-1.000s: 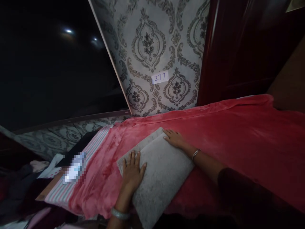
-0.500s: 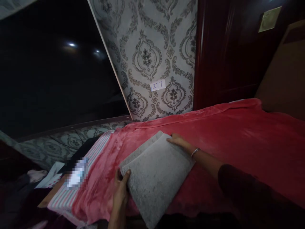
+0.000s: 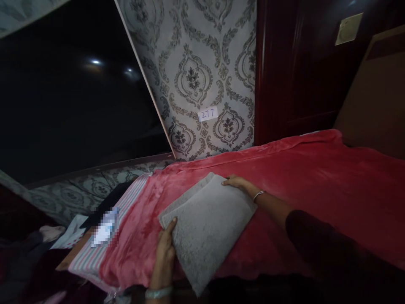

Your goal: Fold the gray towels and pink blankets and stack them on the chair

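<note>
A flat, mottled grey felt-like pouch [image 3: 210, 223] is held tilted above the red blanket [image 3: 284, 177]. Along its upper left side a second layer shows behind the front one, like an open mouth; whether anything is inside I cannot tell. My left hand [image 3: 166, 247] is closed on its left corner, thumb on the front face and the other fingers behind. At the top corner, my right hand [image 3: 238, 185] pinches the edge, with most of its fingertips hidden behind the material. The lower corner hangs toward me.
A striped sheet [image 3: 90, 255] shows at the blanket's left, bearing a blurred-out item [image 3: 106, 228]. Clothes [image 3: 71, 232] are heaped at the far left. Behind stand a large dark screen [image 3: 79, 97], patterned wallpaper [image 3: 193, 80] with a "277" label [image 3: 208, 113], and a cardboard sheet [image 3: 376, 93].
My left hand has shifted slightly up and right with the pouch's left corner, and its bangle now shows. The pouch's lower corner has risen a little. Both hands keep their hold.
</note>
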Available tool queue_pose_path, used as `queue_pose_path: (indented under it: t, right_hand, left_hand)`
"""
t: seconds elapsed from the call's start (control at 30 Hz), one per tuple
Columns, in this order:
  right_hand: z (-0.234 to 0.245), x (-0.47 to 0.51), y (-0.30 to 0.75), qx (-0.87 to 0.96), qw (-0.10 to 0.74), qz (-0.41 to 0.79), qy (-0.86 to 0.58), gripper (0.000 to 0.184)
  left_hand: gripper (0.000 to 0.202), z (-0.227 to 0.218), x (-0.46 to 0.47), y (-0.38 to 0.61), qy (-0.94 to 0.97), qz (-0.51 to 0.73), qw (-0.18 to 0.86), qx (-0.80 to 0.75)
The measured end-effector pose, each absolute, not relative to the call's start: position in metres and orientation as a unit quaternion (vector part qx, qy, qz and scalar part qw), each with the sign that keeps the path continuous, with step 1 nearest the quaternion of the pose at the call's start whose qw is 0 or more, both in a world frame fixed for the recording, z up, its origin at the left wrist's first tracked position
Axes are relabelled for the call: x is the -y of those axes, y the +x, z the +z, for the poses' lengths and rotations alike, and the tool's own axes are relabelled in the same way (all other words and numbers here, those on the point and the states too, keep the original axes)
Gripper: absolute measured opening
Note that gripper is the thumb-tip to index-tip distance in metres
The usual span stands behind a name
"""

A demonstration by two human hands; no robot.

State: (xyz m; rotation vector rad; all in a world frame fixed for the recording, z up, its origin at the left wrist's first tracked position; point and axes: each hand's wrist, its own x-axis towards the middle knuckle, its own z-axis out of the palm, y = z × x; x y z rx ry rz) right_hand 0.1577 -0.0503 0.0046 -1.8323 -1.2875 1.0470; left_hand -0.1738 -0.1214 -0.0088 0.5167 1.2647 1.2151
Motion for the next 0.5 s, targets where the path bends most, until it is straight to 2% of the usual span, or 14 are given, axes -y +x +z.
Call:
queue_pose_path:
  t: [0.13, 0.27, 0.43, 0.5]
  right_hand:
    - [0.006, 0.05, 0.155, 0.475, 0.363, 0.404, -0.692, 0.027]
    - [0.033, 0.051, 0.174, 0.491, 0.432, 0.397, -0.644, 0.024]
    - [0.101, 0.057, 0.225, 0.526, 0.558, 0.298, -0.569, 0.03]
    - [0.111, 0.071, 0.245, 0.542, 0.601, 0.232, -0.539, 0.032]
  left_hand:
    - [0.008, 0.008, 0.109, -0.173, 0.243, 0.505, 0.607, -0.564]
    - [0.022, 0.038, 0.087, -0.169, 0.35, 0.543, 0.55, -0.53]
    - [0.035, 0.101, 0.051, -0.15, 0.563, 0.61, 0.384, -0.404]
    - [0.036, 0.114, 0.043, -0.146, 0.61, 0.617, 0.329, -0.373]
